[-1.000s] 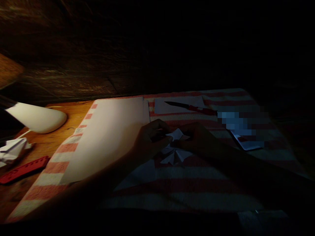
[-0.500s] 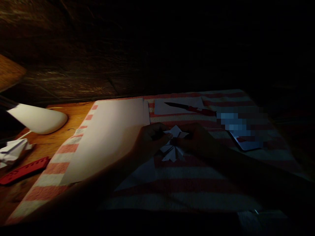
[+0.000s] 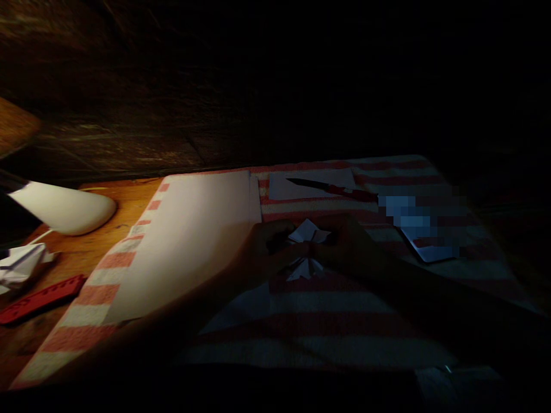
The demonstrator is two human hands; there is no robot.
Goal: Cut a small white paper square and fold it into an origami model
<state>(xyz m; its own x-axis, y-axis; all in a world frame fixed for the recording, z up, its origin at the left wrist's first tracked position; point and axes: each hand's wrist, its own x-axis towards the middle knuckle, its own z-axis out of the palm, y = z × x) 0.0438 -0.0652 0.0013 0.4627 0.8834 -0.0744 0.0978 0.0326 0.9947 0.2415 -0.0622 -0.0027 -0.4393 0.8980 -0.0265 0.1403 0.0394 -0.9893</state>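
A small folded white paper piece (image 3: 307, 230) with several pointed flaps is held over the striped cloth (image 3: 344, 349). My left hand (image 3: 272, 245) grips it from the left, the thumb laid across its middle. From the right, my right hand (image 3: 340, 241) pinches the same piece, its fingertips meeting the left thumb. The pointed flaps stick out above and below the fingers, and the middle of the paper is covered. Dim light hides much of both hands. Below my left hand lies another sheet of paper (image 3: 243, 307), partly behind the forearm.
Large white sheets (image 3: 189, 229) lie on the left of the cloth. A knife (image 3: 331, 188) with a dark blade rests on a smaller paper (image 3: 279, 186). To the right is a phone (image 3: 430, 252). At left are a white lamp (image 3: 73, 209), folded paper (image 3: 21, 264) and a red object (image 3: 43, 298).
My left thumb has moved right across the middle of the folded paper and now meets the right fingertips. More of the paper is covered than before.
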